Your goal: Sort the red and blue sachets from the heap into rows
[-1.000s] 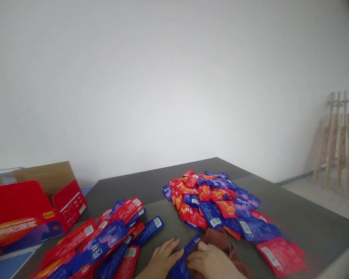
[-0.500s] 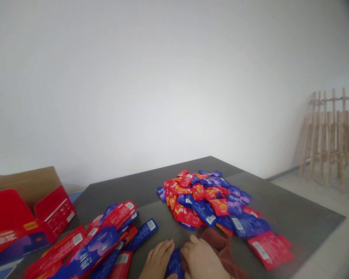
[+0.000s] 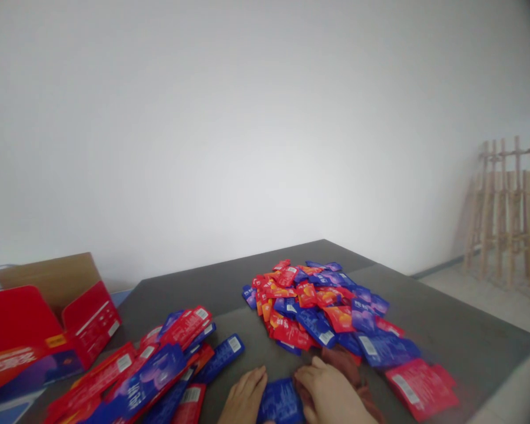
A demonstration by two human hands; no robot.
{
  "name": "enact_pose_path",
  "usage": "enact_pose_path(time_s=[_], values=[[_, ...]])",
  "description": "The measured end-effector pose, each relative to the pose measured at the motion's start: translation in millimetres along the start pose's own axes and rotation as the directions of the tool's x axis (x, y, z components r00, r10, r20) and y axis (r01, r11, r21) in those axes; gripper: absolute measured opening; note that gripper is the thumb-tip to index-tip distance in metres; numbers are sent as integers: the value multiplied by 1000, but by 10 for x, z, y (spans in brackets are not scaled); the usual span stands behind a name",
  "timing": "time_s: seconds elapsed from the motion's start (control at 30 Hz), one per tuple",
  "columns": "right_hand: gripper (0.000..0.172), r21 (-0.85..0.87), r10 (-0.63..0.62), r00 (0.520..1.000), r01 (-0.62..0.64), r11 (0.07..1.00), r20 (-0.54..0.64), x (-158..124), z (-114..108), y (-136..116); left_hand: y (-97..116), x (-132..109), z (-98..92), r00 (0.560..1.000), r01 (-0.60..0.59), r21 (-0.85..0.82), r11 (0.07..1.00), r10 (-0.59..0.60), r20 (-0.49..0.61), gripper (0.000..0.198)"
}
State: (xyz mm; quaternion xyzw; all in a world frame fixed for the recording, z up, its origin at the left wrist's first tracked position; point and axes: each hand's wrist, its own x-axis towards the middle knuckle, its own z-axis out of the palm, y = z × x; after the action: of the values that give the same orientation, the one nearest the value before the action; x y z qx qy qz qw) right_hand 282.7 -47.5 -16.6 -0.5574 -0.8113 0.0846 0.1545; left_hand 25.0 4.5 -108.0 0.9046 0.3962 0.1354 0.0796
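A blue sachet (image 3: pixel 281 402) lies flat on the grey table (image 3: pixel 446 330) at the bottom middle. My left hand (image 3: pixel 245 400) rests on its left side with the fingers stretched flat. My right hand (image 3: pixel 333 396) lies on its right side and over a reddish-brown cloth (image 3: pixel 348 362), fingers curled a little. Both hands are cut off by the lower edge. Just behind the hands is a heap of small red, orange and blue sachets (image 3: pixel 318 306).
To the left lies a spread of long red and blue sachets (image 3: pixel 150 365). An open red carton (image 3: pixel 48 330) stands at the far left. A wooden lattice (image 3: pixel 507 218) leans on the white wall at the right, beyond the table's edge.
The blue sachet has gone from slanted between my hands to flat and square under them. My hands have stayed at the table's near edge; the view swung slightly left, then back.
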Motion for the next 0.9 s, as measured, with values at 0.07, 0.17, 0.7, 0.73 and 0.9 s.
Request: enact_pose_path(time_s=[0.07, 0.17, 0.7, 0.73, 0.9], values=[[23, -32, -45, 999, 45, 999, -27, 33, 100, -19, 43, 9, -19, 1000, 7, -20, 1000, -7, 6, 74], [17, -96, -238, 971, 236, 967, -8, 159, 366, -153, 117, 15, -59, 997, 62, -39, 997, -60, 53, 72], [26, -55, -179, 984, 178, 983, -16, 129, 253, -57, 52, 27, -6, 996, 57, -21, 998, -56, 64, 76], [22, -92, -226, 974, 226, 970, 14, 197, 356, -128, 58, 37, 0, 993, 84, -15, 996, -82, 82, 74], [11, -169, -372, 928, 368, 914, 6, 359, 728, -188, -10, 48, 65, 984, 145, 36, 989, -148, 101, 60]])
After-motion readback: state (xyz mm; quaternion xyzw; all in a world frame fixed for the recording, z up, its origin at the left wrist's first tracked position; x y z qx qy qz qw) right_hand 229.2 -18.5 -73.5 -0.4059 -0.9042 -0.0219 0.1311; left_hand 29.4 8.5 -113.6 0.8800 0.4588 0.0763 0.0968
